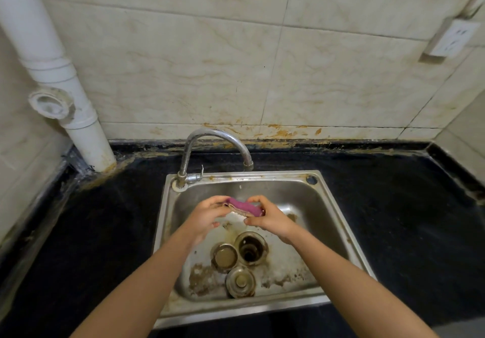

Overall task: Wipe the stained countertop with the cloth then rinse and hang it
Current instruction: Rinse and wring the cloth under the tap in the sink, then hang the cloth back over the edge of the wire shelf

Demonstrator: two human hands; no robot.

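A small purple cloth (245, 207) with a pale underside is bunched between both hands over the steel sink (325, 201). My left hand (207, 215) grips its left end, and my right hand (270, 218) pinches its right end. The cloth sits below the spout of the curved chrome faucet (210, 138). I cannot tell whether water is running. The black countertop (393, 206) surrounds the sink, with brown stains along its back edge.
In the sink bottom lie an open drain (250, 248) and two loose metal strainer parts (225, 257) (240, 281), amid rust-coloured grime. A white drain pipe (86, 138) stands at the back left corner. A wall socket (456, 38) is on the upper right wall.
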